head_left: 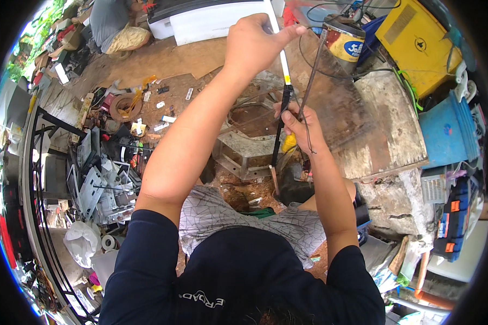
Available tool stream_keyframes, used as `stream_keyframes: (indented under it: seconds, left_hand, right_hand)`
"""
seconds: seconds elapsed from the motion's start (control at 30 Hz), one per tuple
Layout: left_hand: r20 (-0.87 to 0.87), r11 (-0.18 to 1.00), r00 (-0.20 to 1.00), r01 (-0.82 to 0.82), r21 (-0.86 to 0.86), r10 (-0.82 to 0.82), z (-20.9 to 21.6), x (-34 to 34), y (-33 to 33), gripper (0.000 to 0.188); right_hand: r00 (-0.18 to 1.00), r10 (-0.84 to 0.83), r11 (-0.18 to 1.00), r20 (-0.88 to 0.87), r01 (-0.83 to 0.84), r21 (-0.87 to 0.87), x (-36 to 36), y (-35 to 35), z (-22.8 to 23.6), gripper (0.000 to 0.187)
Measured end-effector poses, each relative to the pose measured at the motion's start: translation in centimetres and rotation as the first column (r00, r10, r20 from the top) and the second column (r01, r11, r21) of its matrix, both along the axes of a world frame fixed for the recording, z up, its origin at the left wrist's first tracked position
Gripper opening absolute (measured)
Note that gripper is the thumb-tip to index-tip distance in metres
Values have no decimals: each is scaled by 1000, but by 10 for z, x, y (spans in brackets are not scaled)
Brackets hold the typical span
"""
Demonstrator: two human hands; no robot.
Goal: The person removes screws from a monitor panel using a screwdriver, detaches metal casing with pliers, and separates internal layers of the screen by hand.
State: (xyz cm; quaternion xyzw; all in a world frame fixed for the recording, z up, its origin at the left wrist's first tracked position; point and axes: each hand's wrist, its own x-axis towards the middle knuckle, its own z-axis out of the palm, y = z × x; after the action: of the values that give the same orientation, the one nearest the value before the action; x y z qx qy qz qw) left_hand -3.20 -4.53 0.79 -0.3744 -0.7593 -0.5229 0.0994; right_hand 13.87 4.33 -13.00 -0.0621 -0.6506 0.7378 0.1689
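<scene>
A long thin rod (285, 67) stands slanted before me: its upper part is white, with a yellow band, then black wrapping and a brownish lower end. My left hand (252, 46) is closed around its upper white part, thumb stretched across it to the right; the other fingers are partly hidden. Lower down, my right hand (302, 123) is closed on the black part. A dark thin cord (313, 73) also runs through my right hand, its loose end hanging below. Behind the rod is a grey metal frame (246, 151) with a many-sided opening.
A wooden board (387, 124) lies at right, near a paint can (344, 46), a yellow case (417, 40) and blue buckets (447, 130). Electronic scrap (100, 184) is heaped at left beside a black metal rack (35, 179). A white box-shaped appliance (217, 24) stands at the back.
</scene>
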Motion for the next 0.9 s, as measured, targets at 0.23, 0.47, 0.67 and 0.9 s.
stream_keyframes:
  seconds: [0.23,0.47,0.67,0.9]
  left_hand:
    - [168,999,985,-28,-46,35,-19,-18,-1,71]
    - [168,999,985,-31,-17,34,-35,-29,2,71]
    - [365,980,912,148,136,-189,-47,-30,5,63]
    - [386,621,487,579,529,-783,-71,-6,-16,87]
  right_hand:
    - [999,-32,999,-24,32,-31,-4,-5,1,33]
    - [999,-36,999,3,36,-33,-6,-11,0,32]
    - [999,-50,998,-8,49,-27,-8,-15,1,33]
    - [997,-70,997,-35,69,-43,-10,-14,-6,35]
